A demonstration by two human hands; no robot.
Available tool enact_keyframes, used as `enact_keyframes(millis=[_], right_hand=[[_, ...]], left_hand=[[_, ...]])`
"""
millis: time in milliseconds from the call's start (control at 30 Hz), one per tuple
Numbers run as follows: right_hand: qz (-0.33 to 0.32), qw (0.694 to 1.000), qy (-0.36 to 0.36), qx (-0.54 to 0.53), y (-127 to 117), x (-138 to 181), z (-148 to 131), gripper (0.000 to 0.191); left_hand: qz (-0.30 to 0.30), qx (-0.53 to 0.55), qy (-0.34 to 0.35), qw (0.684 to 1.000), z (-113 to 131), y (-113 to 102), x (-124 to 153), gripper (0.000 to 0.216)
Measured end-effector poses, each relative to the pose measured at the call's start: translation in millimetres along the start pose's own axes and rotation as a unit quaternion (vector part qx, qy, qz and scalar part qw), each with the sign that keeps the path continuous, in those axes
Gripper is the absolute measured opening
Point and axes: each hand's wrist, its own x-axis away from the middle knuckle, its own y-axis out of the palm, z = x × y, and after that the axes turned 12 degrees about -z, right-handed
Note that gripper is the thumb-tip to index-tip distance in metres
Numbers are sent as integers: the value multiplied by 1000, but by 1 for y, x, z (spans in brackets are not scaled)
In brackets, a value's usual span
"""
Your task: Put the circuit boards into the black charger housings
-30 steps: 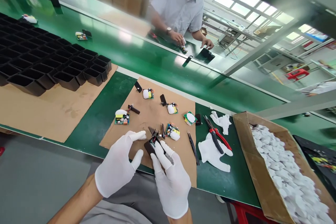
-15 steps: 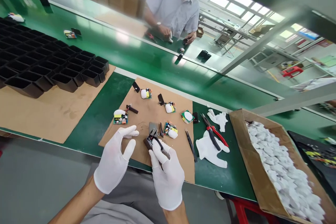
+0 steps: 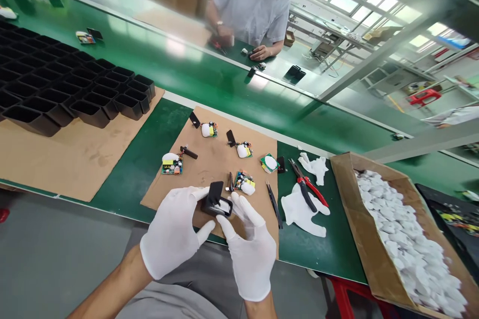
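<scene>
Both my hands wear white gloves and meet over the near edge of a brown cardboard mat point(image 3: 213, 164). Together they hold a small black plastic case point(image 3: 215, 202) with a flap sticking up. My left hand point(image 3: 174, 232) grips its left side with thumb and fingers. My right hand point(image 3: 250, 251) pinches its right end. Just beyond lies a small circuit board with a white part point(image 3: 244, 183). Several more such boards point(image 3: 171, 163) lie spread on the mat.
Black tweezers point(image 3: 274, 198) and red-handled pliers point(image 3: 309, 190) on spare white gloves point(image 3: 301, 212) lie to the right. A cardboard box of white pieces point(image 3: 404, 232) stands far right. Black trays point(image 3: 67, 92) fill the left. A person works across the green belt point(image 3: 179, 72).
My left hand has closed in and taken hold of the black case, which has turned so its flap stands up. The person opposite moved their hands.
</scene>
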Motion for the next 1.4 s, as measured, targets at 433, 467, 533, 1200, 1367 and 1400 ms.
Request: enact_keyframes(millis=[433,467,533,1200,1367,1400], right_hand=[[-30,977,-46,205,-6,4,-14,38],[-40,978,-47,198,-7,3,-14,37],[-43,985,-41,162,-8,2,-14,35],[-104,986,-116,50,-16,-14,-5,45],[-75,985,-107,116,-12,-13,-6,39],[-64,983,-106,132,-10,-12,-5,37]], left_hand=[[11,-40,-12,999,-4,12,1,43],[14,-40,-11,999,-4,12,1,43],[21,-44,-10,999,-4,13,1,41],[-15,-23,8,1000,-6,1,-8,31],[11,-34,6,999,-7,5,-8,30],[12,-40,10,999,-6,7,-8,31]])
